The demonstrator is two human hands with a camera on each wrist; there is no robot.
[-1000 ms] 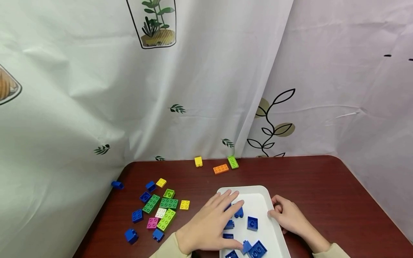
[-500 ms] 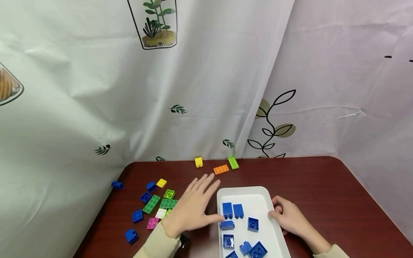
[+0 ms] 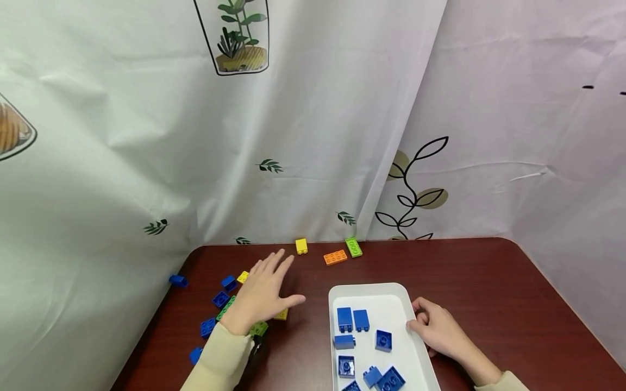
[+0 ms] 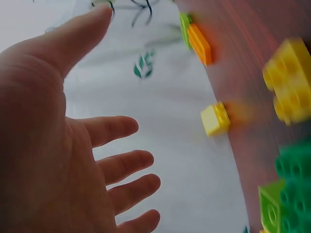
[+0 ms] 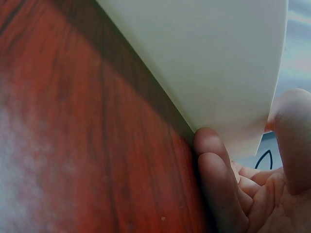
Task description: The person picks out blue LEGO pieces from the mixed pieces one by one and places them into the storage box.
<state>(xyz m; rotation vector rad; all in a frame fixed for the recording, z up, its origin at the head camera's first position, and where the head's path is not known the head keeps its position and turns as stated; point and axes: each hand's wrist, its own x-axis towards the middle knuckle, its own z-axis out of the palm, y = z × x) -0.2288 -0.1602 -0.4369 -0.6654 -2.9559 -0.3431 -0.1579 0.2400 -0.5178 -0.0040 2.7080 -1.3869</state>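
My left hand (image 3: pixel 258 296) is spread, its fingers straight, above the loose toy building bricks at the table's left. It holds nothing; the left wrist view shows the bare palm (image 4: pixel 39 145). Beneath it a yellow brick (image 3: pixel 281 314) and a lime brick (image 3: pixel 258 328) are partly covered. A white tray (image 3: pixel 370 290) carries several blue bricks (image 3: pixel 383 340). My right hand (image 3: pixel 440 328) grips the tray's right rim, thumb on top. In the right wrist view its curled fingers (image 5: pixel 216 174) press against the outside of the tray wall (image 5: pixel 218 63).
Several blue bricks (image 3: pixel 207 327) lie left of the left hand, one (image 3: pixel 178 281) at the table's left edge. Along the back edge sit a yellow brick (image 3: pixel 301 246), an orange brick (image 3: pixel 335 257) and a lime brick (image 3: pixel 354 247). A printed curtain (image 3: pixel 313 136) hangs behind the table (image 3: pixel 489 282).
My left hand has moved left from over the tray to over the loose bricks, uncovering the blue bricks in the tray. The right hand and the tray have stayed put.
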